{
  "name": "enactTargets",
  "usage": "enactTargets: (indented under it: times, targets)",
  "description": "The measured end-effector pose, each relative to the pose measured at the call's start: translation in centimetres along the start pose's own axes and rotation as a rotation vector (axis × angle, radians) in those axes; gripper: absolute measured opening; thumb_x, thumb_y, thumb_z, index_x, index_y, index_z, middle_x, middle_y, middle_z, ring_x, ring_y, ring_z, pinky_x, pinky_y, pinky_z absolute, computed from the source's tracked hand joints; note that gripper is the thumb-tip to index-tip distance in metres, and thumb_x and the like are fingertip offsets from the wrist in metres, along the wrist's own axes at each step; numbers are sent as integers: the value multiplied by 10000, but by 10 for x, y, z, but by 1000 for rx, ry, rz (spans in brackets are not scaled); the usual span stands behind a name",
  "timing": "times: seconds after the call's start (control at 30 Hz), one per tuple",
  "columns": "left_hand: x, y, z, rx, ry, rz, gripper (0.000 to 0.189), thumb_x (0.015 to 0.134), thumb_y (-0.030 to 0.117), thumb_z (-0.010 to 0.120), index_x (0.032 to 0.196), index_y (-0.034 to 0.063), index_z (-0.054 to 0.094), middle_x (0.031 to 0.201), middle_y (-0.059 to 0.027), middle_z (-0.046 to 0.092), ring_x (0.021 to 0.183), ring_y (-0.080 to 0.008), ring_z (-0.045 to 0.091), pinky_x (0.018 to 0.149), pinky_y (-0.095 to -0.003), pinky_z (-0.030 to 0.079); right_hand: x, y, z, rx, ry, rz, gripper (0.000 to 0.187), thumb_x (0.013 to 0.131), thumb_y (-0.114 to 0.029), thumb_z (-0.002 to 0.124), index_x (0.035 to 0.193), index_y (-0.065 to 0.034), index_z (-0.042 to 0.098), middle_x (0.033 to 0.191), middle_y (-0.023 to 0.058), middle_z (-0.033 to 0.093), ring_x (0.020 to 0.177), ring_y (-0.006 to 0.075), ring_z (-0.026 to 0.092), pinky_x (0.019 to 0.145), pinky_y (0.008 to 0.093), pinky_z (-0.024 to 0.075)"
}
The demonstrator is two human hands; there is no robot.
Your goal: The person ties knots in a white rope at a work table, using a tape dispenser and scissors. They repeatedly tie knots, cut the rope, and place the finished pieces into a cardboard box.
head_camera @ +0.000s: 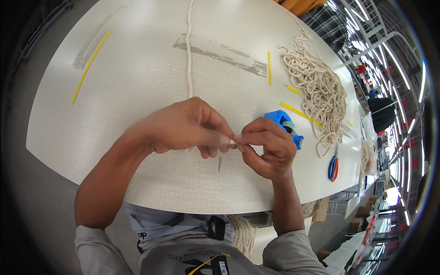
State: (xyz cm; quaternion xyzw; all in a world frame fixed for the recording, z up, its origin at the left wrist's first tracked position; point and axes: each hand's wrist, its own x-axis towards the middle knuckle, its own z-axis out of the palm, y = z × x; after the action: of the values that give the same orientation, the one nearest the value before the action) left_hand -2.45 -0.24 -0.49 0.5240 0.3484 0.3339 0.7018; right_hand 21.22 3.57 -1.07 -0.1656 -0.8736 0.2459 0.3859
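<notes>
Between the fingertips of my left hand (pixel 185 129) and my right hand (pixel 270 146) is a small whitish end, seemingly of rope; most of it is hidden by the fingers. Both hands pinch it just above the table. A twisted off-white cotton rope (pixel 189 65) runs from the table's far edge down behind my left hand, and a bit of it shows below that hand. Just beyond my right hand stands a blue tape dispenser (pixel 275 118) with a roll of tape in it, partly covered by the hand.
A tangled heap of cotton rope (pixel 316 82) lies on the table (pixel 137 68) at right. Scissors with blue and red handles (pixel 332 168) lie near the right edge. Yellow strips (pixel 92 67) are stuck at left and near the heap. A person in a checked garment (pixel 325 25) is at the far edge.
</notes>
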Motion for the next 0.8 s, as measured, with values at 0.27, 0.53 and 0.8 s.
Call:
enactTargets:
  times: [0.27,0.53,0.8]
  targets:
    - [6,-1,10,149,206,115,184,853,42,755,1017,-31,713,867,-83,729,754,-120,686,682,-263,563,0,-6,2,-92,109,141,199,720,69,744,893,-23,708,844,70,673,710,145,643,615,263,494]
    - [15,-14,25,344,395,310,139,841,5,775,939,6,676,866,-75,716,811,-110,693,736,-251,574,1,-8,3,-108,136,226,156,783,34,754,913,-34,704,846,54,675,690,139,654,606,258,517]
    - [17,-15,22,194,405,375,101,855,13,767,932,-2,702,826,-91,725,774,-128,699,698,-266,577,-5,-6,4,103,193,274,194,824,-3,774,987,-33,675,872,62,675,740,147,671,650,263,528]
